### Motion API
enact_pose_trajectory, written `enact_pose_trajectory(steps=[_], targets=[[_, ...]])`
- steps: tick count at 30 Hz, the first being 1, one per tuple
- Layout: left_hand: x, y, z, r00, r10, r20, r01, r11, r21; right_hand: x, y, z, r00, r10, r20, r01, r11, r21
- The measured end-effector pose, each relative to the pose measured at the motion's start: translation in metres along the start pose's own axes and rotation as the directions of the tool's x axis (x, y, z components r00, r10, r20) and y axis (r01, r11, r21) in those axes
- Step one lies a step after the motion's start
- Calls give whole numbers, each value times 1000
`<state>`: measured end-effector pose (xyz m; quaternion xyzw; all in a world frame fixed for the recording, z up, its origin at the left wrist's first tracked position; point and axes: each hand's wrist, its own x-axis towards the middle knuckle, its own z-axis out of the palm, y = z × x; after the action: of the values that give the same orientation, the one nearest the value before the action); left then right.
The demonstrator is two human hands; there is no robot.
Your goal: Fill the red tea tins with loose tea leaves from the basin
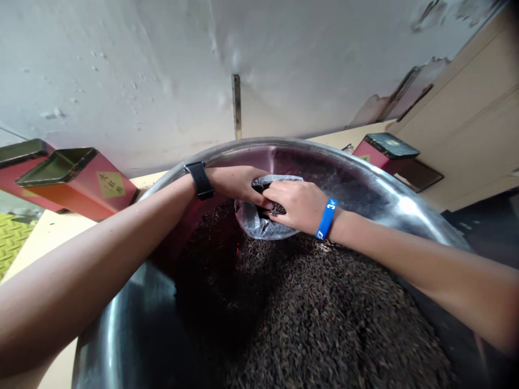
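A wide metal bowl [133,302] stands on the table [52,232], and dark leaves [348,313] make a large heap in its near and right part. The clear bag [263,227] is inside the bowl, toward the far rim, with its mouth upward and some leaves in it. The left hand [239,181] and the right hand [298,202] meet at this mouth; their fingers are bent into it, but I cannot tell if they grip plastic or leaves, because the tips are partly hidden. Both forearms pass over the bowl's side rims, and between them the room opens toward its near side. Beyond the bowl, the wall [162,81] is close. Two red tins [93,186] are left of the bowl, another tin [381,146] right of it.
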<state>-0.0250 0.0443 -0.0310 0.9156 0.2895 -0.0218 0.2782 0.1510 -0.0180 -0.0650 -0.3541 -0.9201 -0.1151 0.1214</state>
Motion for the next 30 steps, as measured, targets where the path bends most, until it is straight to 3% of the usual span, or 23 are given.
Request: enact_pose_trajectory(steps=[9,30], targets=[[1,3,2,998,-47,-34,49,998,46,0,0,1,999,30,19,-29,999,-17],[0,5,3,999,-39,-27,42,995,87,0,-5,2,997,80,-14,-80,997,1]])
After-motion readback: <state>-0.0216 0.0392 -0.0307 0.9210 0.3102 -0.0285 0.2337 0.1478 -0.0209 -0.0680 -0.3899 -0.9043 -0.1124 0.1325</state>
